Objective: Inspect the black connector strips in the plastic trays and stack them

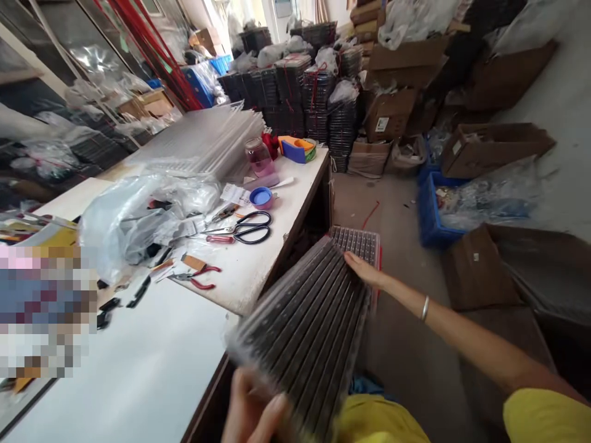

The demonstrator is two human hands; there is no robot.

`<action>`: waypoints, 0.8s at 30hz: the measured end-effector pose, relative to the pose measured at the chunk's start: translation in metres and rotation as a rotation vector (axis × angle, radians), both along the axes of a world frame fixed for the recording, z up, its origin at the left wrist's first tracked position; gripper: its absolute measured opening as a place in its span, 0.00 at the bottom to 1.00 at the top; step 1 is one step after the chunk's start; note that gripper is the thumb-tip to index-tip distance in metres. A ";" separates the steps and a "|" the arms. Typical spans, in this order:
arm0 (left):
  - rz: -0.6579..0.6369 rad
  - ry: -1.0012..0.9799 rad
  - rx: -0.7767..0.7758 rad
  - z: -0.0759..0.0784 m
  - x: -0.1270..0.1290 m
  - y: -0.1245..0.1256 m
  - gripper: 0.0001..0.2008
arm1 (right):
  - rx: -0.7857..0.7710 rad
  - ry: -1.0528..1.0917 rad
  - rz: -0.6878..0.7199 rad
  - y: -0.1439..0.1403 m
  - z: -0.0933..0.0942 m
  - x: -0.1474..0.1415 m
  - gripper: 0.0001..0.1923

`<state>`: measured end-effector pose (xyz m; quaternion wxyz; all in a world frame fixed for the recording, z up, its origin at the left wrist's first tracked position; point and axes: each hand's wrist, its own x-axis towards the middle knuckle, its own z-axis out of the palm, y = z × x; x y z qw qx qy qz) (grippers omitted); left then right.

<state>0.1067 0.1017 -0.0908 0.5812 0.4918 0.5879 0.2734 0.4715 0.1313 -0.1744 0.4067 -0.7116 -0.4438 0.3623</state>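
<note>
Left grip (258,409): clasps dark tray (302,326)
Right grip (362,269): holds its far side
Bench (244,277): edge left
Floor (401,221): room right

On the white table (242,280), scissors (229,230) lie beside a red-handled screwdriver (220,239), with pliers (188,276) nearby. A clear plastic bag (115,215) bulges to their left. Farther back, a jar (258,155) stands near a tape dispenser (294,149). A blue crate (429,215) sits on the floor (353,206).

Head view: from head height, facing forward and down
Left hand (256,409): very near, bottom edge
Right hand (362,269): slightly farther off
Surface (240,286): seen from above, leftward
Dark stacks (316,104): far, upper middle
</note>
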 end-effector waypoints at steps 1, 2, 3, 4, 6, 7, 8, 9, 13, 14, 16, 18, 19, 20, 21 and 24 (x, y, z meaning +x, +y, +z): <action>-0.060 -0.066 -0.120 -0.017 0.025 0.003 0.35 | -0.055 -0.054 -0.015 0.009 -0.003 0.027 0.19; -0.101 -0.142 -0.247 -0.036 0.051 0.006 0.37 | -0.111 -0.111 -0.026 0.019 -0.006 0.053 0.19; -0.099 -0.216 -0.361 -0.055 0.076 0.009 0.39 | -0.167 -0.169 -0.034 0.030 -0.008 0.076 0.18; -0.090 -0.279 -0.449 -0.074 0.100 0.013 0.41 | -0.221 -0.228 -0.040 0.041 -0.010 0.096 0.18; -0.080 -0.322 -0.519 -0.111 0.143 0.020 0.43 | -0.319 -0.350 -0.046 0.063 -0.016 0.124 0.18; -0.071 -0.331 -0.549 -0.128 0.160 0.023 0.44 | -0.360 -0.410 -0.051 0.073 -0.020 0.132 0.18; -0.059 -0.333 -0.570 -0.143 0.175 0.025 0.44 | -0.393 -0.470 -0.056 0.082 -0.025 0.137 0.18; -0.044 -0.328 -0.587 -0.156 0.187 0.028 0.44 | -0.420 -0.529 -0.064 0.090 -0.031 0.139 0.19; 0.008 -0.266 -0.625 -0.188 0.205 0.035 0.39 | -0.473 -0.725 -0.099 0.105 -0.062 0.132 0.20; 0.014 -0.249 -0.628 -0.192 0.204 0.037 0.37 | -0.480 -0.757 -0.103 0.106 -0.069 0.131 0.20; 0.038 -0.223 -0.620 -0.197 0.197 0.044 0.36 | -0.494 -0.796 -0.094 0.104 -0.080 0.135 0.21; 0.088 -0.199 -0.588 -0.199 0.189 0.052 0.37 | -0.516 -0.804 -0.066 0.100 -0.086 0.146 0.21; 0.116 -0.190 -0.564 -0.199 0.185 0.057 0.38 | -0.535 -0.800 -0.051 0.097 -0.088 0.153 0.21; 0.138 -0.187 -0.537 -0.200 0.182 0.062 0.38 | -0.559 -0.790 -0.040 0.093 -0.090 0.160 0.21; 0.150 -0.192 -0.510 -0.200 0.180 0.066 0.38 | -0.588 -0.776 -0.032 0.089 -0.092 0.167 0.20; 0.139 -0.232 -0.443 -0.202 0.178 0.075 0.32 | -0.670 -0.728 -0.026 0.078 -0.098 0.181 0.18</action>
